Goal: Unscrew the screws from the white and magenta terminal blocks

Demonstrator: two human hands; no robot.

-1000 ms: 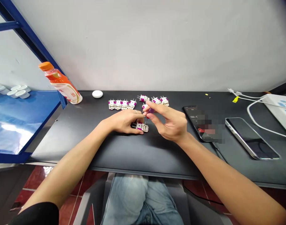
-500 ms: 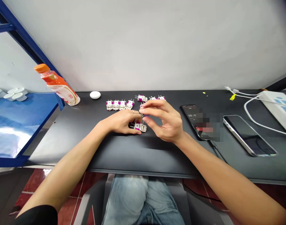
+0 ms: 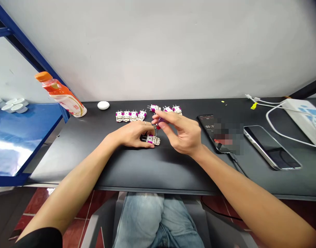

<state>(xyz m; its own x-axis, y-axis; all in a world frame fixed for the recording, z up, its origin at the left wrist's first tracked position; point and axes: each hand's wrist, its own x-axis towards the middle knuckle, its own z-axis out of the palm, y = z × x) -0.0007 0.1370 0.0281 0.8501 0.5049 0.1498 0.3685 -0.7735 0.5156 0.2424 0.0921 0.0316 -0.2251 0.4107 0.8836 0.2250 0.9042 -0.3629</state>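
Plug part (image 3: 152,139) pinned by L hand (image 3: 133,134); R hand (image 3: 185,132) w/ screwdriver (image 3: 159,122).

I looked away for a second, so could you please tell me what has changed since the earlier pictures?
Little changed. The right hand tilted the small purple-handled tool, its fingers shifting round the handle. The left hand still pins the white-and-magenta plug part on the desk. The row of parts lies unmoved.

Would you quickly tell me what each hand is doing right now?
Left hand: closed on a white-and-magenta plug part, pinning it to the desk.
Right hand: closed on a small purple-handled screwdriver.
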